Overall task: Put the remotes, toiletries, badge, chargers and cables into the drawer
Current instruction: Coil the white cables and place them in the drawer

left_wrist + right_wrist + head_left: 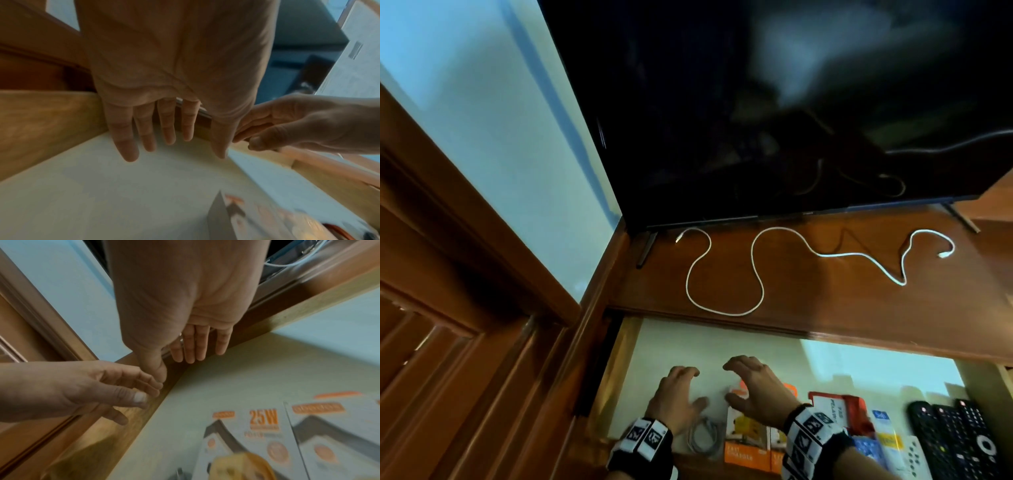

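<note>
Most of the job looks done: the open drawer [825,363] already holds, along its near edge, a coiled grey cable [703,437] at about 7 o'clock, orange-and-white charger boxes [748,438] beside it, red and blue packets [859,416] that may be toiletries, and dark remotes [955,435] at 4 o'clock. No badge can be made out. What plainly remains is the white cable [753,270], lying in loose loops on the wooden top [825,301] at 12 o'clock from the hands, in front of the TV [756,120]. The left hand [676,399] and right hand [755,387] hover side by side over the drawer's bare floor, fingers loosely spread and slightly bent, holding nothing and apart from every item. The likely next step, as a judgement, is a reach up to gather that white cable.
</note>
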